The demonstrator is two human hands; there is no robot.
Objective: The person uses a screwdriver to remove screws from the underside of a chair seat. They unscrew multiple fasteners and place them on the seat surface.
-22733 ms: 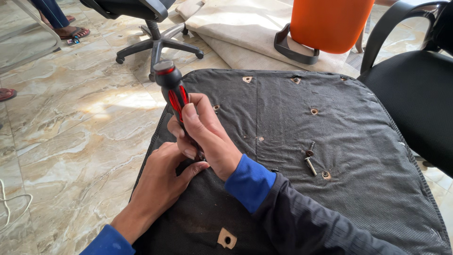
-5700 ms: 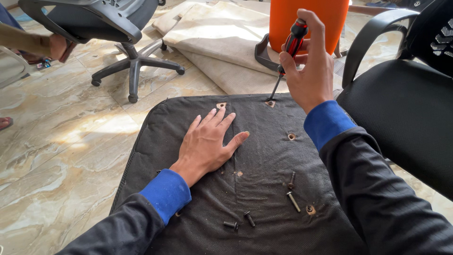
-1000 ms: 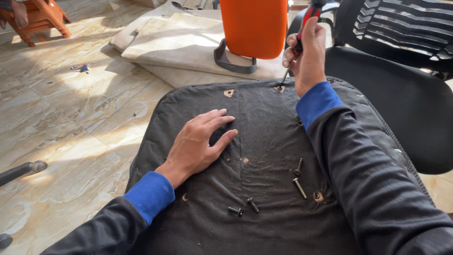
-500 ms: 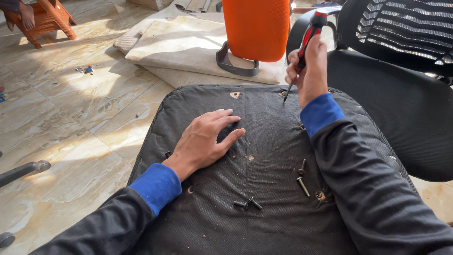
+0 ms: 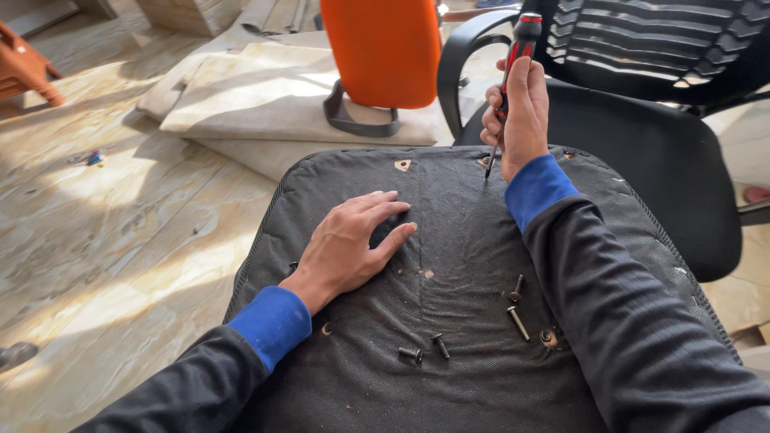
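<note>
— Hands first: where are they?

— My left hand (image 5: 353, 244) lies flat, fingers spread, palm down on the black seat underside (image 5: 465, 240), holding nothing. My right hand (image 5: 517, 112) is closed around the red-and-black screwdriver (image 5: 513, 64), gripping its handle upright near the far edge.

— And the tip?

— Its thin shaft points down just beside a bolt hole (image 5: 484, 161) at the far edge of the fabric; I cannot tell whether it touches.

— What is loose on the seat?

— Two short black bolts (image 5: 425, 350) lie close together near me, and two longer bolts (image 5: 516, 303) lie just to their right, beside my right sleeve. Another torn hole (image 5: 403, 165) sits at the far edge, left of the screwdriver.

— Around it?

— An orange chair back (image 5: 381, 48) stands on beige cushions (image 5: 265, 96) ahead, and a black office chair (image 5: 642, 112) is on the right.
</note>
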